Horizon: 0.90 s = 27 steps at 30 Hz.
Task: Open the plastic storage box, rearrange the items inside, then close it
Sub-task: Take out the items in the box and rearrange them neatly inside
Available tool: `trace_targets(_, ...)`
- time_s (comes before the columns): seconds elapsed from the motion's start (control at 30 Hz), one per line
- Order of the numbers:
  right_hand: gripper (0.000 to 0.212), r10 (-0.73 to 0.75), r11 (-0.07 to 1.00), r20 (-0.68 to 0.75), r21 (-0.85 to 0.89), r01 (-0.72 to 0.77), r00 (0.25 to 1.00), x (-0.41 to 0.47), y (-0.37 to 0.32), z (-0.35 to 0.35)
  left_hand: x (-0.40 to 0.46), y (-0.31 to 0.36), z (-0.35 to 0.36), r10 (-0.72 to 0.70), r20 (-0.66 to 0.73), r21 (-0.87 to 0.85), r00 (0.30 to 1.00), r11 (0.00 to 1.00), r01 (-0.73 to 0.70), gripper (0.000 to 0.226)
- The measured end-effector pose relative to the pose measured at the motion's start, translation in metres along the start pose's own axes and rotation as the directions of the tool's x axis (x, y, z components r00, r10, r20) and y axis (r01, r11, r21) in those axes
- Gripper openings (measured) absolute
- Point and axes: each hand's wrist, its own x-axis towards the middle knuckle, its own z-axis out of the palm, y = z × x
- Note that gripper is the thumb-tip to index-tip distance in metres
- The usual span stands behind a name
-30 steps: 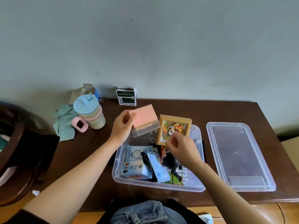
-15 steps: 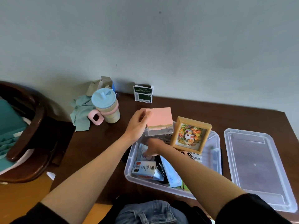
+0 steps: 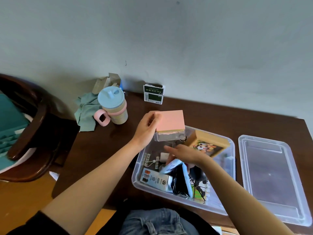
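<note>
The clear plastic storage box (image 3: 137, 181) sits open on the brown table, its lid (image 3: 271, 177) lying flat to the right. My left hand (image 3: 146, 128) holds a pink sticky-note block in a clear holder (image 3: 170, 123) above the box's far-left corner. My right hand (image 3: 183, 154) reaches into the box and grips a light blue packet (image 3: 171, 166), tilting it up. A wooden picture frame with a panda (image 3: 207, 145) leans at the back of the box. A white carton (image 3: 156, 179), black cable and panda notebook (image 3: 199, 190) lie inside.
A blue-lidded cup with a pink handle (image 3: 112, 107), a teal cloth (image 3: 86, 110) and a green-and-white box (image 3: 153, 94) stand at the table's back left by the wall. A dark wooden chair (image 3: 33, 126) stands left of the table.
My right hand let go of the picture frame and moved left into the box onto the blue packet. The frame now leans further back. The view shifted left.
</note>
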Motion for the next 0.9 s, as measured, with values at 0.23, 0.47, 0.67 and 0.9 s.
trace_targets(0.23,0.033,0.036,0.964,0.124,-0.266,-0.002,0.992,0.031,-0.018,0.002,-0.003,-0.002,0.003,0.029,-0.007,-0.009,1.000,1.000,-0.030,0.042)
trace_targets(0.47,0.038,0.090,0.899,0.110,-0.436,-0.033,0.990,0.090,-0.047,0.033,-0.003,-0.001,0.004,-0.017,-0.044,-0.128,0.999,0.992,0.012,0.021)
trace_targets(0.67,0.028,0.268,0.939,-0.196,-0.167,-0.302,0.943,0.105,-0.044,0.063,-0.002,0.003,0.005,-0.047,-0.071,-0.143,0.996,0.989,0.037,0.017)
trace_targets(0.9,0.042,0.165,0.936,0.241,-0.343,-0.075,0.956,0.112,-0.046,0.061,-0.002,-0.004,0.008,-0.020,-0.047,-0.095,0.999,0.995,0.015,0.024)
